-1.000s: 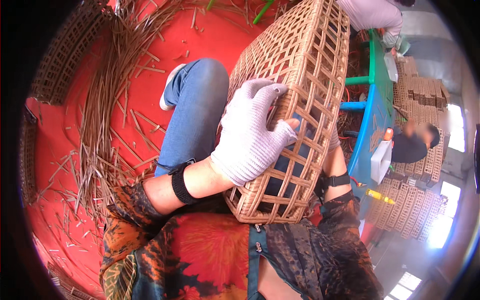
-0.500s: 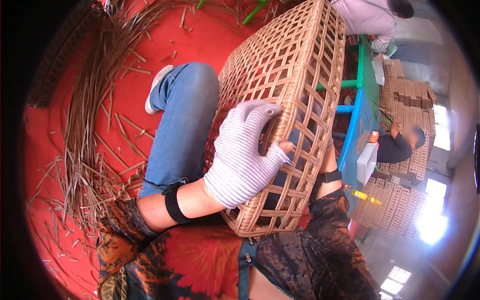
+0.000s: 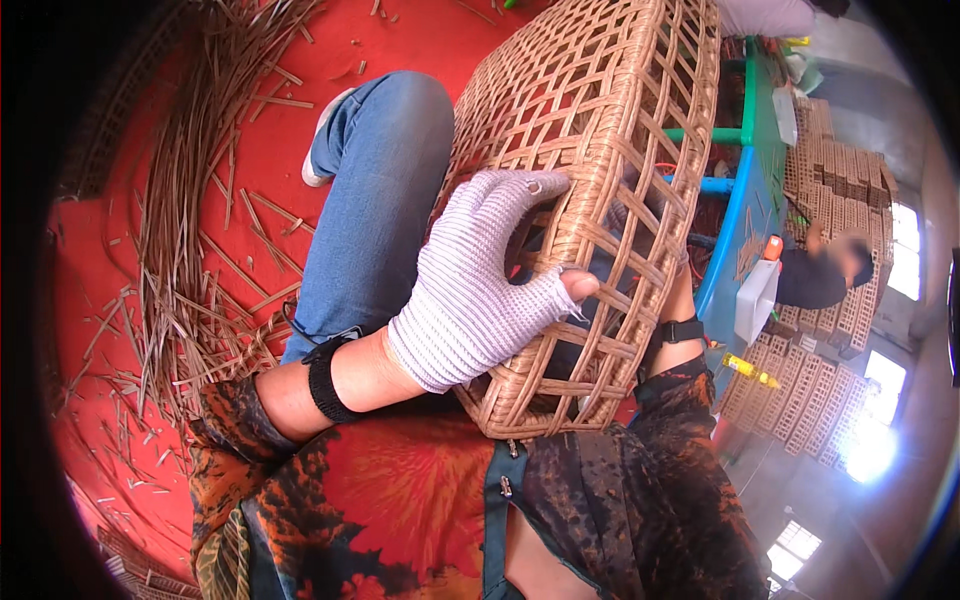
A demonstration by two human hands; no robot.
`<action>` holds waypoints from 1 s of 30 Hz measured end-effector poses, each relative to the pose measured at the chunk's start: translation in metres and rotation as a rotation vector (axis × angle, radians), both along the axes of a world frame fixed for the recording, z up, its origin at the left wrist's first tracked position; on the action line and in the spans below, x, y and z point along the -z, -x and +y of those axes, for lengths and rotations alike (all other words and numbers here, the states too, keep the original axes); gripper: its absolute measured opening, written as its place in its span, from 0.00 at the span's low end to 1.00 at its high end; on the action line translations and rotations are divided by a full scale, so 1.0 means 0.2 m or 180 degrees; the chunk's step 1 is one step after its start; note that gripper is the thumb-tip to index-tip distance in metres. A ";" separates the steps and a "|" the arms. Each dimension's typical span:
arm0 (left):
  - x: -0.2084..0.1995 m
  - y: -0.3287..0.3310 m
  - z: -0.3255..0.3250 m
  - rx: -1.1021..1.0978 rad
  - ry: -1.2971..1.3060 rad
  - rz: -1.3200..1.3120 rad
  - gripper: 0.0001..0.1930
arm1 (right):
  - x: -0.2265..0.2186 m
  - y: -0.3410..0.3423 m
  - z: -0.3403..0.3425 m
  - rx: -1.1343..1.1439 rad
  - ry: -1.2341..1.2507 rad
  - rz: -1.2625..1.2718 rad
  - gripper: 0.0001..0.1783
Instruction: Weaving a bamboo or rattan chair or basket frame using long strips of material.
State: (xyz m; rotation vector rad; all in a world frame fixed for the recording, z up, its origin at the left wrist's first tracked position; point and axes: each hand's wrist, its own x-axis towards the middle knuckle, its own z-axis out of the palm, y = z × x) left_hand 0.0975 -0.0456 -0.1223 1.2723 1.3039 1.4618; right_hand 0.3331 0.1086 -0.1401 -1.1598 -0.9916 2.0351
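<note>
A tan woven basket (image 3: 545, 95) with an open lattice rests on its side against my lap, tilted up and away from me. My left hand (image 3: 470, 265) wears a pale knitted glove with the thumb tip bare. Its fingers and thumb curl round the basket's wrapped edge, through the gaps in the weave. My right forearm (image 3: 681, 305), with a black band at the wrist, reaches up behind the basket's right side. The weave hides most of my right hand, so its fingers do not show clearly.
Long brown strips (image 3: 185, 150) lie bundled at the left, with loose scraps over the red floor (image 3: 375, 40). My bent knee (image 3: 395, 150) is beside the basket. Blue and green tables (image 3: 745, 215) stand right, holding a yellow bottle (image 3: 745, 370). Another person (image 3: 812, 275) sits beyond, near stacked baskets.
The view has shifted, so the basket, my left hand and the knee sit higher in it. The left hand keeps its hold on the basket's edge.
</note>
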 end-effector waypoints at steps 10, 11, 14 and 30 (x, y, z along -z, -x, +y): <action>-0.03 -0.01 0.00 -0.0167 -0.0119 0.0015 0.31 | -0.03 0.02 0.12 -0.0346 -0.0024 0.0669 0.28; -0.03 -0.01 0.00 -0.0143 -0.0114 0.0097 0.31 | -0.03 0.02 0.11 -0.0366 -0.0023 0.0681 0.28; -0.03 -0.02 0.02 -0.0114 -0.0148 -0.0100 0.31 | -0.05 0.03 0.10 -0.0384 -0.0007 0.0741 0.29; -0.05 0.03 0.08 -0.0072 -0.0022 0.0435 0.30 | -0.09 0.08 -0.29 0.0083 -0.0236 -0.0662 0.23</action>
